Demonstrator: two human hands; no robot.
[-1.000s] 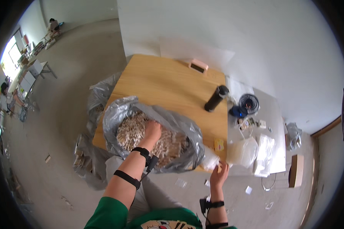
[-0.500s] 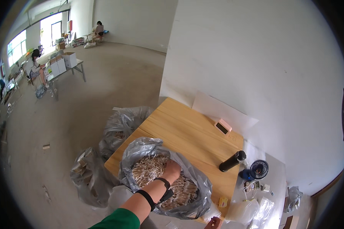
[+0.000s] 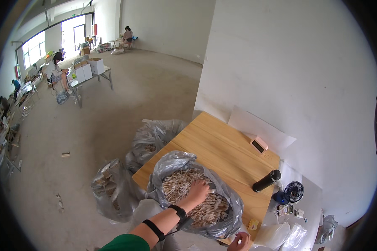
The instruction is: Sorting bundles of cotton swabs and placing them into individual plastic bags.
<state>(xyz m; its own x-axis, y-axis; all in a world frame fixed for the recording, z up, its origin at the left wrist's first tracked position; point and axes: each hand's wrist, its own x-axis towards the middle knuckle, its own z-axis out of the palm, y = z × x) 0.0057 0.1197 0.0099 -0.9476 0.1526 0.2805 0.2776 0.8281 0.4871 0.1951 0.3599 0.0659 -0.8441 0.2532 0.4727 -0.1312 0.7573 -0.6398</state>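
Note:
A grey plastic bag point(image 3: 234, 205), its mouth wide apart, holds a heap of thin wooden cotton swabs point(image 3: 180, 184) with pale tips. My left hand point(image 3: 198, 193) is over the middle of the heap, its fingers closed around a small bunch of swabs whose pale ends show beside the fingertips. Black bands circle the left wrist and forearm. At the lower edge, right of the bag, my right hand point(image 3: 240, 242) is partly cut off. Its fingers are curled together, and a small pale bit shows between them; I cannot make out what it is.
The bag rests on a wooden table point(image 3: 222, 142) with a pink clock point(image 3: 259, 144), a black bottle point(image 3: 267, 180) and a yellow packet point(image 3: 253, 224). A small fan point(image 3: 293, 191) and clear plastic bags point(image 3: 274, 235) lie right. Two more grey bags point(image 3: 113, 188) stand left. People sit farther off.
My left hand has risen a little out of the heap, and swabs show at its fingertips. The right hand has come further into view. The whole view has shifted, moving the scene rightward.

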